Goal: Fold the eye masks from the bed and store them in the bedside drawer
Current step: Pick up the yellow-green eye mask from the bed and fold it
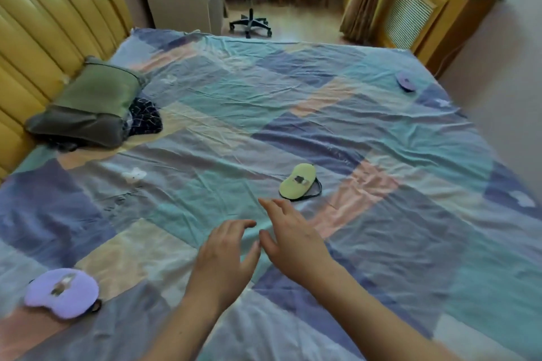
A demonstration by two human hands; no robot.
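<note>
Both hands, left hand (225, 255) and right hand (293, 239), hover empty over the bed (381, 243), each grip spread loose. 3 eye masks show: a purple mask (62, 291) by the near left edge, a yellow mask (296, 182) mid-bed just beyond the fingertips, another purple one (405, 81) near the far right corner. They look light, soft and limp; pinching the padded ends should fold them.

We see a pale yellow mask (297, 182) at centre, lilac masks at 8 o'clock (62, 292) and 2 o'clock (405, 81), a sheet (234, 102) checked teal, purple, peach, and an olive-grey pillow (88, 105).
</note>
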